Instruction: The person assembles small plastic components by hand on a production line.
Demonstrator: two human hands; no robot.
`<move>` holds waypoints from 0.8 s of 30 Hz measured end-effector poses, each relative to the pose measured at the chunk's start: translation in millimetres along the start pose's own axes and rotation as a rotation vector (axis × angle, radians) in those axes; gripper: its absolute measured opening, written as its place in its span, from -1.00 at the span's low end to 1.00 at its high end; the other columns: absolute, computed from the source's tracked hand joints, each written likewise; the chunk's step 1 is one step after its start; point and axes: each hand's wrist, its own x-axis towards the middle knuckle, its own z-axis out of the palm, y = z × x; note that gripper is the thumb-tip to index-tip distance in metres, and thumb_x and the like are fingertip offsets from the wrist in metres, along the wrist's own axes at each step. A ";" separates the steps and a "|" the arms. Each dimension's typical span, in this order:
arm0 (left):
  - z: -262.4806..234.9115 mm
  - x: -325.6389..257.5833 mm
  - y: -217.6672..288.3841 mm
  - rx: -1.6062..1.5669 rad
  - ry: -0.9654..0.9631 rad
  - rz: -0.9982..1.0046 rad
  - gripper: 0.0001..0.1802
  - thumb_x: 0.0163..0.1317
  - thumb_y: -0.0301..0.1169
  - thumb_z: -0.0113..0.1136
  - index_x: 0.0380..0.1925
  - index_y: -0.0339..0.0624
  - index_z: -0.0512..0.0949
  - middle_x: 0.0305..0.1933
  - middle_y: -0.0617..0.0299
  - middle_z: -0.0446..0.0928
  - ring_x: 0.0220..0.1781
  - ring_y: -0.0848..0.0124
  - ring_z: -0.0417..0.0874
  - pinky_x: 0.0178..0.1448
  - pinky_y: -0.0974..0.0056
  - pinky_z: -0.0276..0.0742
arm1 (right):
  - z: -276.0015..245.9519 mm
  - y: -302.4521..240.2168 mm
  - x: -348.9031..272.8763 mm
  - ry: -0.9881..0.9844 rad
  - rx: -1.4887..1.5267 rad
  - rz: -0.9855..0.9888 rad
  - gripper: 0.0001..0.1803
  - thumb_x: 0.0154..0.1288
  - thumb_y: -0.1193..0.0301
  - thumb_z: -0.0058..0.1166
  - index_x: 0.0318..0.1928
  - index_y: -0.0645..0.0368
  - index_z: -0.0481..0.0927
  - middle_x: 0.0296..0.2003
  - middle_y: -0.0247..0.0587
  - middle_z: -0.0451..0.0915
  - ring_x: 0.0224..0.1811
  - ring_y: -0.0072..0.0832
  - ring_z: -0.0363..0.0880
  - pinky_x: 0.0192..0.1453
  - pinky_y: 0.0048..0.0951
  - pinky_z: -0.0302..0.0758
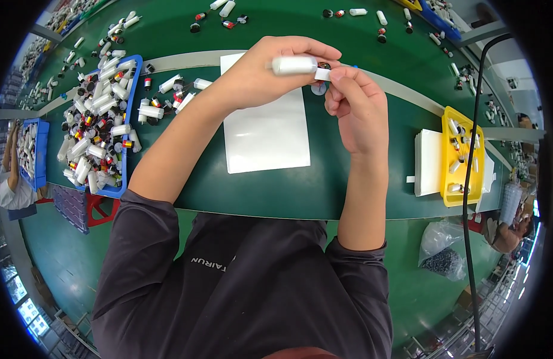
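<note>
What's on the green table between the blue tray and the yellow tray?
In the head view, a white sheet lies between the blue tray and yellow tray, with loose white tubes beside the blue one.

Landmark: my white sheet (266, 134), flat on the green table (360, 185).
Left of the sheet: my blue tray (131, 107), heaped with white tubes and small red-and-black parts; loose white tubes (151, 111) lie between tray and sheet.
Right of the sheet: my yellow tray (449, 157), holding a few white tubes, resting on a stack of white sheets (428, 161).
Beyond the sheet: scattered tubes (227, 8).
Far right, below table level: clear plastic bag (442, 248).
</note>
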 end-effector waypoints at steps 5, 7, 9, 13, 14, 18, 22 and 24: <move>-1.1 0.9 -0.7 0.045 -0.042 0.037 -0.62 0.33 -0.57 0.17 0.15 -0.35 0.59 0.06 0.08 0.68 0.07 0.37 0.71 0.21 0.27 0.63 | 2.2 6.4 -0.2 0.058 -0.104 -0.107 -0.87 0.31 0.49 0.27 -0.19 0.30 0.67 -0.46 -0.40 0.60 -0.50 -0.74 0.39 -0.42 -0.65 0.28; -2.1 0.1 0.8 -0.006 -0.051 -0.002 -0.61 0.34 -0.57 0.17 0.16 -0.35 0.59 0.05 0.07 0.69 0.06 0.37 0.72 0.19 0.27 0.64 | -0.3 6.5 0.1 0.065 -0.143 -0.129 -0.87 0.32 0.49 0.27 -0.19 0.30 0.66 -0.45 -0.40 0.61 -0.49 -0.75 0.40 -0.42 -0.66 0.29; -3.1 -0.1 3.2 -0.056 -0.061 -0.040 -0.61 0.34 -0.57 0.16 0.17 -0.35 0.58 0.04 0.07 0.69 0.04 0.37 0.73 0.18 0.28 0.64 | 0.3 6.8 -0.2 0.073 -0.182 -0.153 -0.87 0.32 0.49 0.28 -0.19 0.31 0.66 -0.44 -0.40 0.63 -0.48 -0.76 0.42 -0.42 -0.68 0.29; -2.1 0.7 3.3 -0.065 -0.029 -0.086 -0.58 0.34 -0.51 0.25 0.19 -0.34 0.57 -0.01 0.08 0.72 0.00 0.37 0.74 0.17 0.30 0.65 | 8.5 8.5 -2.2 0.120 -0.244 -0.224 -0.88 0.33 0.51 0.28 -0.18 0.31 0.68 -0.40 -0.36 0.67 -0.43 -0.76 0.49 -0.39 -0.69 0.35; -1.7 0.9 1.7 -0.038 -0.008 -0.081 -0.57 0.33 -0.49 0.28 0.20 -0.34 0.57 -0.02 0.08 0.72 -0.01 0.37 0.75 0.17 0.30 0.65 | 9.4 9.3 -2.7 0.128 -0.250 -0.253 -0.88 0.33 0.52 0.28 -0.17 0.32 0.69 -0.39 -0.35 0.67 -0.42 -0.76 0.50 -0.38 -0.70 0.36; -4.9 -1.1 2.5 -0.074 -0.002 -0.027 -0.55 0.31 -0.50 0.32 0.21 -0.34 0.56 0.01 0.07 0.71 0.03 0.38 0.73 0.17 0.30 0.64 | 7.3 9.0 -4.2 0.148 -0.276 -0.284 -0.86 0.34 0.51 0.28 -0.16 0.35 0.71 -0.38 -0.32 0.68 -0.42 -0.73 0.50 -0.37 -0.69 0.36; 1.5 -2.4 -0.9 -0.070 -0.007 0.101 -0.56 0.31 -0.56 0.31 0.21 -0.30 0.58 0.08 0.07 0.70 0.11 0.40 0.69 0.20 0.29 0.62 | -3.8 14.7 -3.5 0.147 -0.057 -0.177 -0.83 0.37 0.46 0.27 -0.11 0.30 0.70 -0.29 -0.30 0.68 -0.35 -0.68 0.50 -0.28 -0.65 0.37; 5.2 -2.2 -3.0 -0.080 -0.009 0.158 -0.56 0.32 -0.56 0.30 0.21 -0.30 0.58 0.10 0.10 0.69 0.11 0.40 0.69 0.21 0.28 0.61 | 0.0 17.2 -3.0 0.115 0.004 -0.177 -0.82 0.38 0.47 0.26 -0.07 0.28 0.66 -0.25 -0.30 0.67 -0.33 -0.67 0.50 -0.23 -0.61 0.39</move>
